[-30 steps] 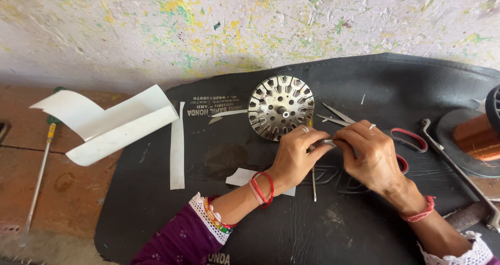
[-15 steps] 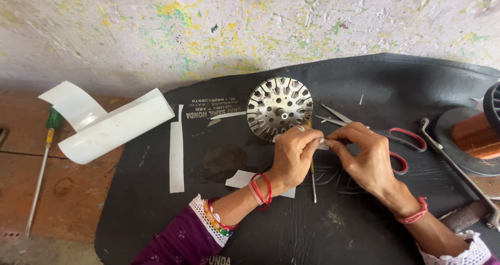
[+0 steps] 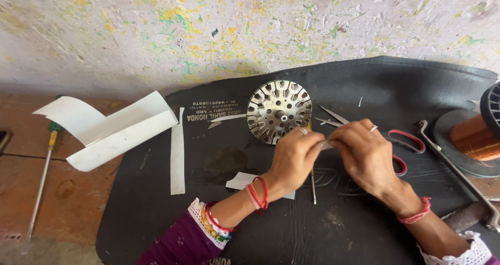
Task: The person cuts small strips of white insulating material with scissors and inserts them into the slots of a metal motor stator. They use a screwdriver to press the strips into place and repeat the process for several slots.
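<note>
- The left hand [image 3: 292, 158] and the right hand [image 3: 364, 155] are meeting over the black mat [image 3: 156, 213], and the fingers of both are pinching together on a small pale strip [image 3: 326, 145], probably to fold it between the fingertips.
- The strip is staying just in front of the round slotted metal disc [image 3: 279, 111], so the piece is close to the slots.
- The scissors with red handles [image 3: 401, 142] are lying under the right hand, within easy reach.
- The curled white sheet [image 3: 112, 127] and a long cut strip [image 3: 177, 150] are waiting at the left, a screwdriver [image 3: 44, 176] beyond them, a copper wire spool [image 3: 476, 140] at the right.
- Compared with a moment ago, the hands are sitting almost in the same place; the fingertips are closing a little nearer, and the view is shifting slightly.
</note>
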